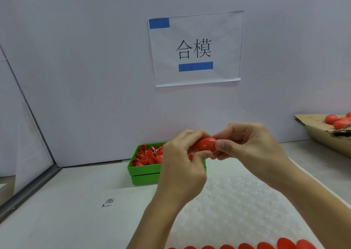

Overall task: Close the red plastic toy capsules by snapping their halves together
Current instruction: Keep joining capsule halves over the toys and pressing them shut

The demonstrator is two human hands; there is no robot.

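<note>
Glossy red plastic egg-shaped capsule (206, 144) held above the counter (76, 191), in front of the green plastic tray (144, 172) of loose halves. Left hand (182, 165) and right hand (247, 150) each pinching one end. Light, rigid, likely slippery; grip at the domed ends, press along the axis.

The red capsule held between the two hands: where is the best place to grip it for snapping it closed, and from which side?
Grip the red capsule at its two rounded ends, one hand from each side, as the left hand and right hand do. It lies sideways, so pushing the ends inward along its long axis likely seats the halves. Keep the fingers off the middle.
</note>
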